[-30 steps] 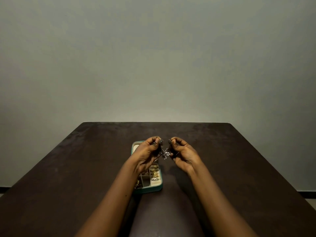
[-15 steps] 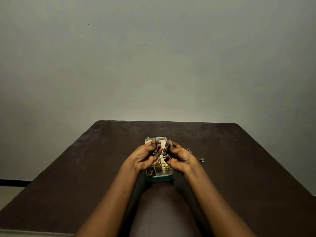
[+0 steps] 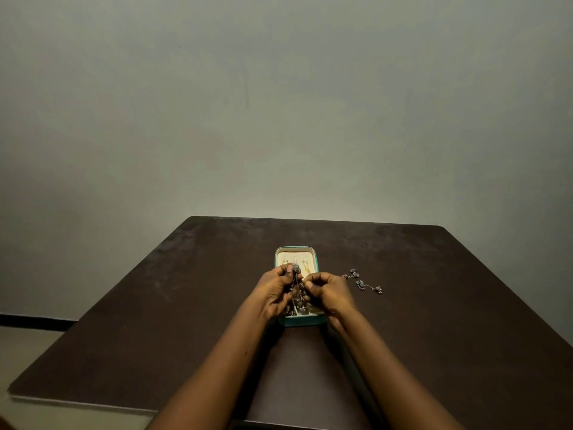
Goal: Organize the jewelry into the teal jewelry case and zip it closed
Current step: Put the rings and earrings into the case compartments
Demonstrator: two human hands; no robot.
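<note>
Head camera: a rounded rectangular teal jewelry case [image 3: 302, 321] lies open at the middle of a dark brown, matte table [image 3: 155, 321]. Its long axis points away from the person. The lining is cream, with small gold pieces in the compartments, too small to identify. Both hands are over the case and hide much of its near half. The left hand [image 3: 276, 290] pinches the round beaded top of a dangling silver chain piece [image 3: 296, 269]; the right hand [image 3: 330, 293] pinches it lower down. Two silver drop earrings [image 3: 367, 285] lie on the table just right of the case. A plain grey wall [image 3: 279, 103] rises behind.
</note>
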